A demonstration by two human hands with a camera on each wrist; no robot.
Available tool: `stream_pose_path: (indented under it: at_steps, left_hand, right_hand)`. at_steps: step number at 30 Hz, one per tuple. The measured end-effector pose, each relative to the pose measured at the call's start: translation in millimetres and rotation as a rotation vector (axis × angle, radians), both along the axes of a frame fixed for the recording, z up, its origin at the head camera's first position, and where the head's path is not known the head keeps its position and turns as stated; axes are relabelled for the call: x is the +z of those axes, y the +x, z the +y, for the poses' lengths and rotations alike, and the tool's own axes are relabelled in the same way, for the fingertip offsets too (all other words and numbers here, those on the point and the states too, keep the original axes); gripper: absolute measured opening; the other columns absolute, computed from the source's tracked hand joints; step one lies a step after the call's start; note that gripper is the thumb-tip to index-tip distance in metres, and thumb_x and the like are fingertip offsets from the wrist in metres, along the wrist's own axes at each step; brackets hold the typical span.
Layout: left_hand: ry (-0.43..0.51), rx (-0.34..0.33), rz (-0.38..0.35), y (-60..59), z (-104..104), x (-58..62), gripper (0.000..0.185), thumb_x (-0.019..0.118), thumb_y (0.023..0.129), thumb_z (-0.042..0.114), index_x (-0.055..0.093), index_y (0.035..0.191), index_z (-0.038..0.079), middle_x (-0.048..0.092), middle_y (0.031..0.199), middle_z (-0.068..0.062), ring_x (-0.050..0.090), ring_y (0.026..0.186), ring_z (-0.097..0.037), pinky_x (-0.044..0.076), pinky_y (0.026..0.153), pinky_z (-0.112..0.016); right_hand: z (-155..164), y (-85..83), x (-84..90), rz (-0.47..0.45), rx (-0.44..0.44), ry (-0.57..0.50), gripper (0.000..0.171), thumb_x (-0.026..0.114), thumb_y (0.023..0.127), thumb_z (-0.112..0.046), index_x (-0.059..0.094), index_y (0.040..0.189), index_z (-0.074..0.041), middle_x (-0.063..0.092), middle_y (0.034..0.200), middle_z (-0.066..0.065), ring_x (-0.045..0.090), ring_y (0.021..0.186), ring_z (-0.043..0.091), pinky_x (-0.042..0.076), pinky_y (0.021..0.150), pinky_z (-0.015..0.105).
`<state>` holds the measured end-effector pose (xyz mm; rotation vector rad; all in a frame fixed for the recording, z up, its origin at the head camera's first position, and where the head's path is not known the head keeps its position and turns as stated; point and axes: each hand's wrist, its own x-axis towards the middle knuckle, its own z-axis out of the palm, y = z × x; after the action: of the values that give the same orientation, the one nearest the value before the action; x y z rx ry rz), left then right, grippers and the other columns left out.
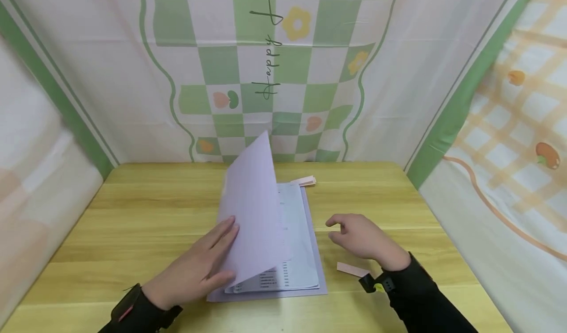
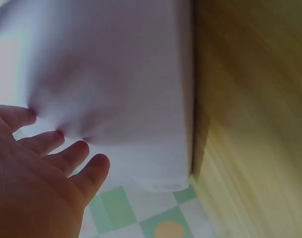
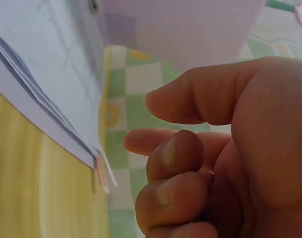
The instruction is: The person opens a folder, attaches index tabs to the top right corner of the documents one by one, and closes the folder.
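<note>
1. One purple folder (image 1: 315, 254) is seen lying flat in the middle of the wooden table (image 1: 146, 210), and its front cover (image 1: 252, 210) is lifted up and stands half open.
2. White printed pages (image 1: 294, 244) are seen inside the folder, stacked on its back cover.
3. The cover is touched and held up by the left hand (image 1: 199, 266). The fingers (image 2: 74, 156) are kept straight and spread against the sheet, so the hand is open and nothing is gripped.
4. The right hand (image 1: 365, 238) is held just above the table, just beside the right edge of the folder. Its fingers (image 3: 178, 153) are loosely bent and nothing is held in them, so it is counted as open.
5. A small pink paper strip (image 1: 352, 269) is seen on the table near the right wrist. More pink strips (image 1: 304, 180) are seen at the far end of the folder.
6. The step in hand looks like the cover being turned on its fold. Whether it is being opened or shut cannot be told.
7. For the next move, the thin cover needs to be guided slowly by the flat left hand, so that it is not bent and the pages are not pushed out of place.
8. A green and white checked cloth (image 1: 274, 57) is hung behind the table.
</note>
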<state>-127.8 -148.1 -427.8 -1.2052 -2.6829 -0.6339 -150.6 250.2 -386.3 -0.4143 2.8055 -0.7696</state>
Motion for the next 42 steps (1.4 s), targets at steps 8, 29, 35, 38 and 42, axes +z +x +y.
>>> stream_pose_path:
  at_steps: [8, 29, 35, 38, 42]
  left_hand:
    - [-0.127, -0.013, -0.076, -20.4, 10, -5.2, 0.077, 0.049, 0.1, 0.055, 0.033, 0.153, 0.002, 0.019, 0.163, -0.014, 0.019, 0.147, -0.031, 0.024, 0.114, -0.047]
    - [-0.335, -0.009, -0.122, -53.6, 30, -20.2, 0.071, 0.068, 0.09, 0.051, 0.055, 0.141, 0.002, 0.048, 0.148, -0.01, 0.042, 0.137, -0.029, 0.033, 0.11, -0.045]
    - [-0.363, -0.011, -0.061, -57.0, 38, -21.5, 0.073, 0.07, 0.087, 0.056, 0.061, 0.134, 0.001, 0.056, 0.141, -0.011, 0.049, 0.131, -0.03, 0.038, 0.107, -0.044]
    - [-0.386, 0.021, -0.045, -57.3, 45, -18.9, 0.068, 0.074, 0.083, 0.054, 0.066, 0.127, 0.003, 0.06, 0.136, -0.011, 0.053, 0.127, -0.029, 0.041, 0.104, -0.044]
    - [-0.412, 0.053, -0.031, -52.8, 54, -15.1, 0.068, 0.079, 0.077, 0.056, 0.07, 0.117, 0.002, 0.064, 0.129, -0.014, 0.059, 0.12, -0.032, 0.046, 0.098, -0.046]
  right_hand:
    - [16, 1.9, 4.9, 0.007, -0.024, -0.017, 0.028, 0.062, 0.097, -0.019, 0.066, 0.121, -0.004, 0.039, 0.057, -0.006, 0.035, 0.049, 0.01, 0.033, 0.052, 0.029]
    - [20, 3.2, -3.9, -0.049, -0.058, -0.054, 0.027, 0.061, 0.097, -0.018, 0.066, 0.12, -0.004, 0.039, 0.06, -0.004, 0.034, 0.049, 0.012, 0.033, 0.051, 0.029]
    - [20, 3.4, -6.0, -0.071, -0.067, -0.062, 0.029, 0.06, 0.099, -0.019, 0.065, 0.122, -0.003, 0.036, 0.059, -0.004, 0.03, 0.05, 0.012, 0.03, 0.052, 0.029]
    - [20, 2.2, -7.5, -0.076, -0.071, -0.065, 0.029, 0.06, 0.099, -0.019, 0.065, 0.123, -0.004, 0.036, 0.06, -0.004, 0.03, 0.05, 0.012, 0.03, 0.053, 0.029]
    - [19, 0.9, -10.6, -0.086, -0.062, -0.078, 0.028, 0.059, 0.1, -0.02, 0.066, 0.122, -0.004, 0.037, 0.061, -0.004, 0.031, 0.051, 0.012, 0.03, 0.053, 0.029]
